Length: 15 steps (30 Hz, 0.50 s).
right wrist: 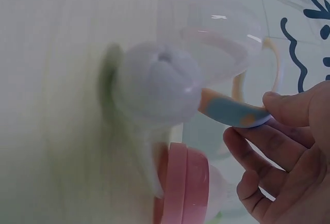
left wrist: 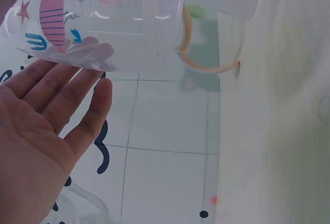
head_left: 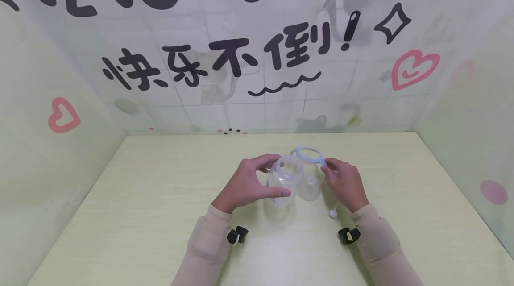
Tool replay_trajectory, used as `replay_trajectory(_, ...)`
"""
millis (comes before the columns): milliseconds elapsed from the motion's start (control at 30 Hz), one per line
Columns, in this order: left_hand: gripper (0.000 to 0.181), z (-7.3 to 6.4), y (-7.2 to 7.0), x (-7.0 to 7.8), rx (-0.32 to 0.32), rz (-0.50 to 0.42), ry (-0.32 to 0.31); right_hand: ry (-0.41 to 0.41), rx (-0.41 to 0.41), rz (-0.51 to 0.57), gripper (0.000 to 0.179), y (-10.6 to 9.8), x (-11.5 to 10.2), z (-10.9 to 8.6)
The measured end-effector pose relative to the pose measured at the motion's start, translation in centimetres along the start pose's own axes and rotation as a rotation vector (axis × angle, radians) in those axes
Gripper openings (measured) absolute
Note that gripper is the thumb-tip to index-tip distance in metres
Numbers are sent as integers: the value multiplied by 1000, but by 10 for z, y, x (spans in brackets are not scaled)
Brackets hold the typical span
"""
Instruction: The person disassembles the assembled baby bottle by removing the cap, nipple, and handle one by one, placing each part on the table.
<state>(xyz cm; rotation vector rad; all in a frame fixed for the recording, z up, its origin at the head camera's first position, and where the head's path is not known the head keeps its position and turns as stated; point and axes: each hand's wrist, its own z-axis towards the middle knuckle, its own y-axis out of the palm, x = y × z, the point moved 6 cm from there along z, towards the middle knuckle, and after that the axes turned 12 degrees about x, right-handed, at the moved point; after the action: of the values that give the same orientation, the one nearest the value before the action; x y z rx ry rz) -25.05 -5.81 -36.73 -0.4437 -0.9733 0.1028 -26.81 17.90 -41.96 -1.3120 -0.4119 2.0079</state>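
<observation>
A clear baby bottle (head_left: 281,183) with a printed fish (left wrist: 52,15) on its side is tilted, its open mouth turned toward the right hand. My left hand (head_left: 250,183) grips it round the body, thumb on the near side and fingers on the far side. My right hand (head_left: 346,181) pinches one end of a light blue ring with handles (head_left: 310,155); the right wrist view shows a blue and orange handle (right wrist: 234,111) between thumb and fingers. The ring is raised just right of the bottle's mouth.
A clear domed cap (head_left: 309,188) stands on the pale table (head_left: 160,214) between the hands. A white straw weight (head_left: 333,213) lies near the right wrist. Beside it is a pink collar (right wrist: 186,182), hidden by the right hand in the head view. Printed walls (head_left: 225,116) surround the table.
</observation>
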Motion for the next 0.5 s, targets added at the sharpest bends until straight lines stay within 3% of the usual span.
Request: replay_trajectory(500, 61, 0, 0, -1, 2, -5, -8, 7, -47, -115, 27, 5, 3, -3)
